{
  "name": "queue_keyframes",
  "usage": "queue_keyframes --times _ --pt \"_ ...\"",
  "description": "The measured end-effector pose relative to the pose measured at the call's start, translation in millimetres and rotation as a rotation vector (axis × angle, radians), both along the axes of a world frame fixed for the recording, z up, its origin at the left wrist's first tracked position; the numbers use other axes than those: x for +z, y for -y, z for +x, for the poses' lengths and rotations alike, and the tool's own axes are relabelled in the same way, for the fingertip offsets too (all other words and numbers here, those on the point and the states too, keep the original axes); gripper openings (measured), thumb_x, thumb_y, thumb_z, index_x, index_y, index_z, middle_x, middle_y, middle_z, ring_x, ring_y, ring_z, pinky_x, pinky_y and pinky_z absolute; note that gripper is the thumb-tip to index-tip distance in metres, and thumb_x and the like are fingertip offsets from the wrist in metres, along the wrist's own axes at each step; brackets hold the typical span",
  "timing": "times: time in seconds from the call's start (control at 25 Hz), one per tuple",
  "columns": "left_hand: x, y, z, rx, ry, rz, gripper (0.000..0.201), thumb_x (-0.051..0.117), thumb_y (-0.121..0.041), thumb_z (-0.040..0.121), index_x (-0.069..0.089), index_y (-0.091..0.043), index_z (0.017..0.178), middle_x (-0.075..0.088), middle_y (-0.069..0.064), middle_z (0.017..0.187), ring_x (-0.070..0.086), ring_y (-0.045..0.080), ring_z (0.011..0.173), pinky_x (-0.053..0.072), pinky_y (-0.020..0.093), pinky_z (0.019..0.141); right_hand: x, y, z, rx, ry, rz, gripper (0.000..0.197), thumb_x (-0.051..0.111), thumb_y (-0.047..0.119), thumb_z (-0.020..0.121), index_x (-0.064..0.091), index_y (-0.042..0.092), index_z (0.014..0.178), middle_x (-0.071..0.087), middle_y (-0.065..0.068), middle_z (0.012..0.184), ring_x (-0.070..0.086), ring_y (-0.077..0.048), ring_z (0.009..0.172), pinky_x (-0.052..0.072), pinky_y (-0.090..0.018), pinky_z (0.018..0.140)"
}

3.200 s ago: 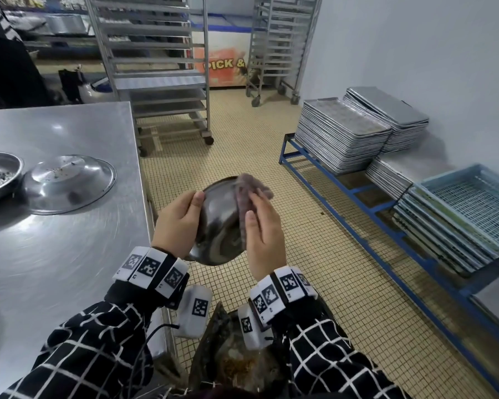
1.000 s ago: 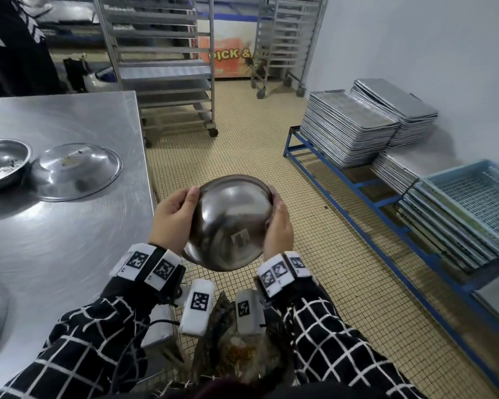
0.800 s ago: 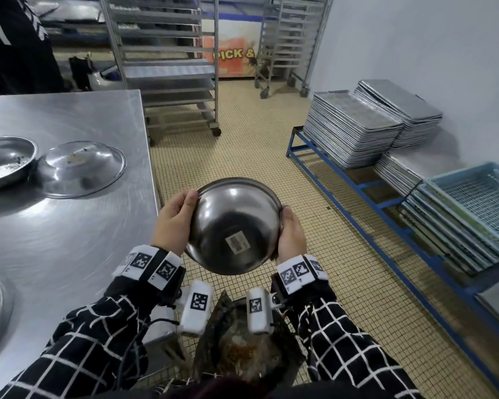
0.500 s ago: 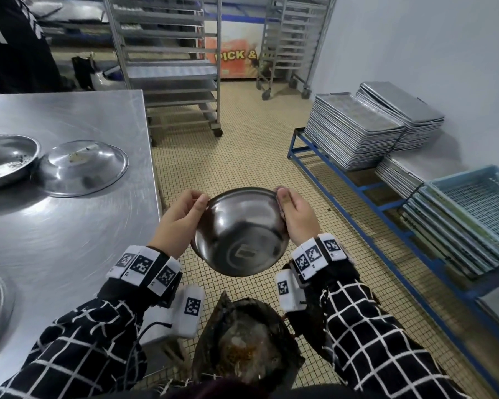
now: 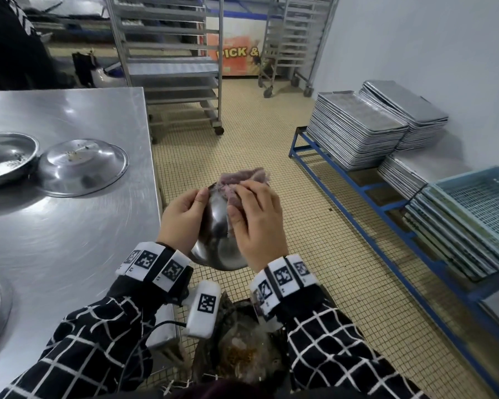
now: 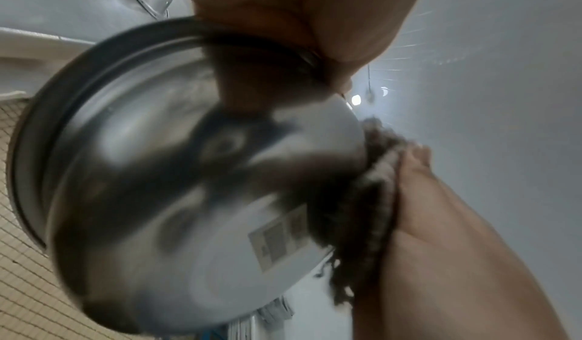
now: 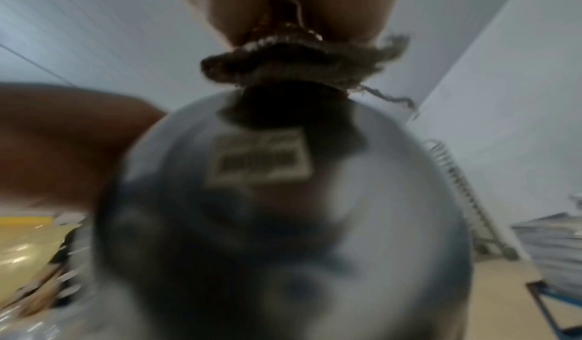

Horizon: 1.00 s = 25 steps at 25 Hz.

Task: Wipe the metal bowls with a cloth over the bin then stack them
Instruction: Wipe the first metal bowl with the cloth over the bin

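Between both hands [image 5: 182,218], above the bin [image 5: 242,347], a metal bowl [image 5: 219,243].

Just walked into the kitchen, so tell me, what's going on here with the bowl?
A person is wiping a metal bowl over the bin. The left hand grips the bowl by its rim, tilted on edge, while the right hand presses a cloth against its outside. Two more bowls sit on the steel table, not yet stacked.
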<state>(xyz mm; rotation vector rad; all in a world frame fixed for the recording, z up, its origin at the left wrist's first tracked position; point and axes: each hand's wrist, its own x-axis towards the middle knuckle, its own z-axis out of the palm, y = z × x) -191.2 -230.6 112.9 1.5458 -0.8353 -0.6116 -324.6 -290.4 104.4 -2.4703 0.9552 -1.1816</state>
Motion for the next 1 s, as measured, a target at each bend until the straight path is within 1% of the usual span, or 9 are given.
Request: queue_keyframes --times 0.08,0.16,0.28,0.44,0.56,0.68,0.84,0.92,1.0 --pt "2 0 -1 -0.017 -0.022 -0.025 0.031 0.047 -0.027 0.099 0.063 -0.006 0.083 0.064 0.002 0.068 0.059 0.012 0.064 0.051 0.027 0.062 -9 0 6 -0.067 0.016 -0.025 0.049 0.028 0.042 0.099 0.051 0.011 0.128 0.048 -0.005 0.134 0.037 -0.019 0.129 0.028 -0.034 0.111" --pt "4 -3 -3 -0.026 -0.021 -0.030 0.033 0.046 -0.029 0.099 0.060 -0.006 0.079 0.056 -0.001 0.061 0.053 0.009 0.059 0.046 0.025 0.059 -10 12 3 -0.131 0.174 0.201 0.047 0.027 0.040 0.100 0.048 0.012 0.131 0.049 -0.003 0.131 0.041 -0.015 0.124 0.035 -0.035 0.108" --pt "2 -2 0 -0.006 -0.038 -0.005 0.035 0.045 -0.033 0.099 0.063 -0.005 0.088 0.061 0.015 0.075 0.058 0.020 0.071 0.051 0.040 0.074 -17 20 -3 -0.159 0.281 0.544 0.043 0.029 0.037 0.101 0.045 0.018 0.137 0.047 0.006 0.125 0.044 -0.008 0.116 0.042 -0.039 0.103" --pt "0 1 -2 -0.013 0.011 -0.011 0.031 0.047 -0.033 0.098 0.064 -0.008 0.090 0.066 0.015 0.080 0.060 0.031 0.073 0.052 0.049 0.076 -19 -8 13 -0.141 0.046 0.131 0.050 0.026 0.040 0.099 0.042 0.015 0.139 0.038 -0.005 0.145 0.027 -0.023 0.138 0.031 -0.048 0.111" --pt "5 3 -10 -0.078 -0.022 -0.046 0.028 0.048 -0.026 0.098 0.060 -0.006 0.083 0.062 0.002 0.069 0.054 0.020 0.064 0.048 0.039 0.069 -9 -9 28 -0.241 0.097 0.114 0.052 0.027 0.041 0.097 0.041 0.016 0.140 0.037 -0.002 0.148 0.022 -0.023 0.141 0.022 -0.048 0.114" --pt "6 1 -7 -0.095 -0.069 -0.062 0.032 0.046 -0.027 0.099 0.059 0.000 0.087 0.059 0.007 0.075 0.053 0.019 0.070 0.045 0.035 0.072 -7 8 16 -0.248 0.320 0.315 0.050 0.024 0.042 0.098 0.040 0.023 0.141 0.041 0.004 0.145 0.033 -0.016 0.136 0.031 -0.041 0.111" --pt "2 -3 5 -0.116 -0.184 -0.058 0.033 0.044 -0.035 0.099 0.067 -0.014 0.088 0.066 0.007 0.084 0.061 0.024 0.081 0.050 0.038 0.082 -26 34 -17 -0.159 0.825 1.100 0.034 0.034 0.044 0.096 0.058 0.038 0.120 0.056 0.003 0.124 0.055 -0.018 0.112 0.052 -0.041 0.089" --pt "-3 -2 11 -0.151 -0.170 -0.023 0.031 0.042 -0.038 0.099 0.066 -0.020 0.090 0.066 0.005 0.090 0.061 0.025 0.089 0.048 0.041 0.091 -26 34 -28 -0.235 0.814 1.181 0.029 0.038 0.043 0.096 0.061 0.031 0.110 0.061 0.000 0.114 0.058 -0.022 0.105 0.051 -0.047 0.091" --pt "-9 -1 18 -0.178 -0.048 0.043 0.027 0.040 -0.039 0.099 0.062 -0.024 0.099 0.065 0.000 0.100 0.059 0.020 0.099 0.044 0.042 0.098 -14 31 -38 -0.316 0.645 1.017 0.029 0.036 0.042 0.099 0.058 0.027 0.110 0.061 0.006 0.103 0.059 -0.019 0.101 0.051 -0.040 0.087"
